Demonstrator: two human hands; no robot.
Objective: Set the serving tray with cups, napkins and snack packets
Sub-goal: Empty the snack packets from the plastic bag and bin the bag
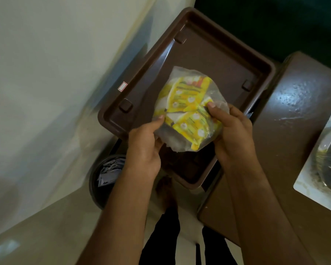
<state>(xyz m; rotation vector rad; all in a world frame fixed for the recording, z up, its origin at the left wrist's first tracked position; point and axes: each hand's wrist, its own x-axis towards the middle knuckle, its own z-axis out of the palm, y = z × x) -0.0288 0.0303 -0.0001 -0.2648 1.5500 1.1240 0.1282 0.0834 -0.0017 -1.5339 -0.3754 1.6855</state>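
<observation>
Head view: we pinch the clear plastic bag of yellow snack packets (187, 109) with left hand (144, 144) at eight o'clock, right hand (232, 134) at four, over the empty brown plastic tray (214, 60); lower evenly, centred.

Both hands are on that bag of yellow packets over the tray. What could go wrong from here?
1. The brown tray appears to overhang the brown table toward the person; weight set on that near end might tip it.
2. The left hand and right hand pinch only the edges of the clear bag of yellow packets, so thin plastic could slip or tear and spill packets.
3. A dark bin sits below; dropped packets may land there.
</observation>
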